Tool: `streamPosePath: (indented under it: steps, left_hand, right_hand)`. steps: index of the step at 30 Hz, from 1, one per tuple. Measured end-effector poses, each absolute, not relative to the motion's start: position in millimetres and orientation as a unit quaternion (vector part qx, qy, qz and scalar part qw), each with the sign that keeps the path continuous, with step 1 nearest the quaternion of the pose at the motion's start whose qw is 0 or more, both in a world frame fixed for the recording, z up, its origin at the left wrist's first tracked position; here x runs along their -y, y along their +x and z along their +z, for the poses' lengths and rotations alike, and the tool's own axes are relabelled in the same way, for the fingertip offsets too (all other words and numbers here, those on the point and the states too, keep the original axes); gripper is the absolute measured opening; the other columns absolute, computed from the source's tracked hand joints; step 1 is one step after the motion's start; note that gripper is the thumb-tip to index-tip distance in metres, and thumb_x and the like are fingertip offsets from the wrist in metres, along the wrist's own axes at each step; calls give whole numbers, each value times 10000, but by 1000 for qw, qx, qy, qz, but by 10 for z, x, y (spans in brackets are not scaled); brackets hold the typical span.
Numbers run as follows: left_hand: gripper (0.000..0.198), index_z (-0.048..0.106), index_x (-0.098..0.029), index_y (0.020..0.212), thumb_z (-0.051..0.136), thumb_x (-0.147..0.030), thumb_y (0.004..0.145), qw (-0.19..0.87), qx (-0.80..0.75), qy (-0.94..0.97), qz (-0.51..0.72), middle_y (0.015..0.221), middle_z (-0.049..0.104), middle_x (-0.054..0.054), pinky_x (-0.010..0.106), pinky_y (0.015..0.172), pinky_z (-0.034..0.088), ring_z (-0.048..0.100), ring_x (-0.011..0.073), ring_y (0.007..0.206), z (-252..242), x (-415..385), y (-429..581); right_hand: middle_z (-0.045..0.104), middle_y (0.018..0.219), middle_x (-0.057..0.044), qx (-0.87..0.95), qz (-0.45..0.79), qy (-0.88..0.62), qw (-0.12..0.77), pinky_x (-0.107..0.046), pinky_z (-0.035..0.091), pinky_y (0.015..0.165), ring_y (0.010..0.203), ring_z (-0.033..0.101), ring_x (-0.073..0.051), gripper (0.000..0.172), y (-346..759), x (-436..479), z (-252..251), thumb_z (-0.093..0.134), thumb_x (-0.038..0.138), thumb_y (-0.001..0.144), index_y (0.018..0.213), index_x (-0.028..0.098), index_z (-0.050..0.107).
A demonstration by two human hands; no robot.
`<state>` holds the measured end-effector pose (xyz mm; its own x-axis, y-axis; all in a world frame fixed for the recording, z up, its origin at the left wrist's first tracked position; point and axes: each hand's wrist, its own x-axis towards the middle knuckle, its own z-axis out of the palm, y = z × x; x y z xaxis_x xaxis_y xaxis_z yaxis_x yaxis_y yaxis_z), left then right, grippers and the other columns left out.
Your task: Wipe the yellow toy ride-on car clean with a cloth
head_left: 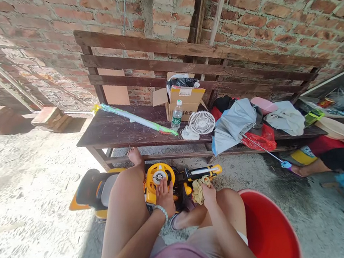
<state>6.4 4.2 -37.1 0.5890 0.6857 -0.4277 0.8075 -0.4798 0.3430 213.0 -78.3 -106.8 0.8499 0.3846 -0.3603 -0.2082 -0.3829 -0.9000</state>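
Observation:
A yellow and black ride-on toy excavator (151, 197) stands on the floor between my legs, partly hidden by them. My left hand (165, 198) rests at the lower edge of its yellow steering wheel (149, 174), fingers stretched out and apart. A beaded bracelet is on that wrist. Bunched in my right hand (210, 195) is a yellowish cloth (199, 189), held close to the toy's black and yellow arm (201, 172). My bare foot (135, 156) is raised beside the wheel.
Behind the toy, a dark wooden bench (112, 130) carries a cardboard box (183, 98), a water bottle (176, 115), a small white fan (202, 122) and a folded silver umbrella (234, 123). A red bucket (267, 226) stands at my right. Another person's leg (315, 167) is at far right.

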Motion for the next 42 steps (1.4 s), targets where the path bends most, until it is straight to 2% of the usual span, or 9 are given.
streamPosePath:
  steps: [5, 12, 15, 18, 21, 25, 32, 35, 42]
  left_hand:
    - [944, 284, -119, 1738, 575, -140, 840, 256, -442, 853, -107, 1830, 5, 185, 588, 1373, 100, -18, 363, 1711, -414, -47, 40]
    - [933, 313, -130, 1731, 594, -152, 841, 290, -440, 846, -81, 1841, 51, 164, 552, 1383, 90, 18, 339, 1717, -451, -56, 31]
    - [924, 305, -147, 1734, 607, -167, 862, 289, -497, 816, -53, 1846, 50, 158, 590, 1374, 83, 23, 356, 1716, -400, -97, 76]
    - [890, 293, -132, 1735, 605, -196, 903, 282, -567, 773, -44, 1839, 18, 197, 600, 1366, 85, 10, 376, 1711, -355, -149, 92]
    - [956, 273, -165, 1744, 670, -182, 875, 267, -566, 776, -77, 1833, 3, 202, 605, 1364, 65, 5, 389, 1707, -362, -164, 58]
    - [1019, 233, -238, 1754, 710, -152, 857, 240, -540, 798, -120, 1831, -2, 163, 612, 1364, 65, 8, 387, 1705, -416, -145, -4]
    - [977, 206, -255, 1756, 700, -228, 913, 225, -539, 803, -122, 1826, -12, 164, 656, 1351, -18, -18, 398, 1701, -506, -143, -13]
    - [982, 234, -253, 1755, 717, -253, 899, 249, -540, 799, -96, 1825, -8, 157, 662, 1348, -39, -25, 400, 1698, -556, -132, -9]
    - [1076, 219, -263, 1759, 757, -312, 828, 275, -512, 811, -61, 1819, -36, 145, 693, 1334, -50, -44, 430, 1691, -774, -147, -34]
  right_hand:
    - [775, 824, -53, 155, 285, -788, 522, -326, 607, 773, 840, 757, -251, 390, 1832, 658, -1009, 738, 554, 653, 857, 225, 692]
    - [790, 1234, -167, 258, 188, -829, 460, -433, 570, 1025, 1131, 748, -317, 557, 2450, 657, -642, 615, 499, 824, 1253, 157, 711]
    - [705, 1421, -200, 314, 128, -885, 319, -429, 551, 1031, 1302, 677, -345, 583, 2922, 470, -348, 505, 402, 946, 1454, 146, 632]
    - [687, 1460, -181, 395, 154, -902, 81, -382, 549, 953, 1321, 665, -339, 583, 3242, 194, -129, 460, 322, 1012, 1576, 208, 555]
    - [748, 1361, -169, 454, 207, -863, -81, -335, 531, 887, 1220, 718, -315, 510, 3287, -72, -86, 534, 226, 968, 1457, 223, 678]
    - [812, 1145, -141, 510, 270, -807, -126, -290, 485, 788, 1030, 753, -272, 314, 2999, -422, -229, 673, 169, 851, 1126, 214, 820]
    - [779, 783, -28, 571, 349, -738, -86, -257, 446, 675, 719, 671, -174, 130, 2390, -1070, -473, 800, 206, 708, 838, 212, 806]
    - [763, 729, -40, 579, 346, -734, -73, -288, 482, 699, 724, 692, -198, 82, 2204, -1126, -557, 812, 257, 692, 760, 218, 790]
    - [727, 654, -87, 564, 274, -778, -24, -503, 545, 930, 877, 769, -337, 127, 1943, -879, -656, 880, 252, 624, 671, 245, 763]
